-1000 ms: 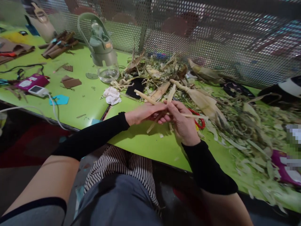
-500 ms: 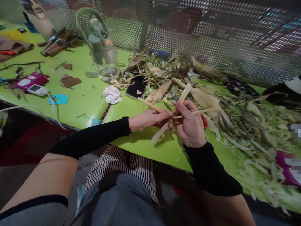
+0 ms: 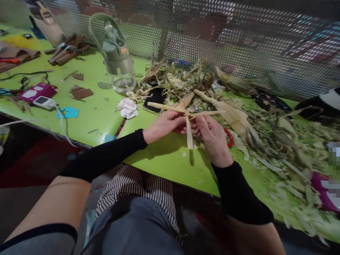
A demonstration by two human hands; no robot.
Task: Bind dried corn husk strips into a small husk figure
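Pale corn husk strips point(image 3: 189, 132) cross one another between my two hands, above the green table. One strip points left, one right, and one hangs down toward the table's front edge. My left hand point(image 3: 166, 126) is closed on the crossing from the left, its thumb lying along the strips. From the right, my right hand point(image 3: 212, 140) pinches the husk near the same crossing; its fingertips are partly hidden. Red-handled scissors point(image 3: 230, 137) lie just beyond my right hand, mostly covered. A whole dried husk point(image 3: 231, 109) lies behind them.
A heap of shredded husks point(image 3: 278, 148) spreads over the right and back of the table. A green-lidded water bottle point(image 3: 119, 67), crumpled tissue point(image 3: 128, 108) and black pouch point(image 3: 155, 97) stand or lie behind my left hand. A white cable point(image 3: 60, 122) runs off the left edge.
The strip that stood up by my right fingers now hangs down in front of the crossing. My left hand has shifted slightly up and left; the right hand has dropped a little lower.
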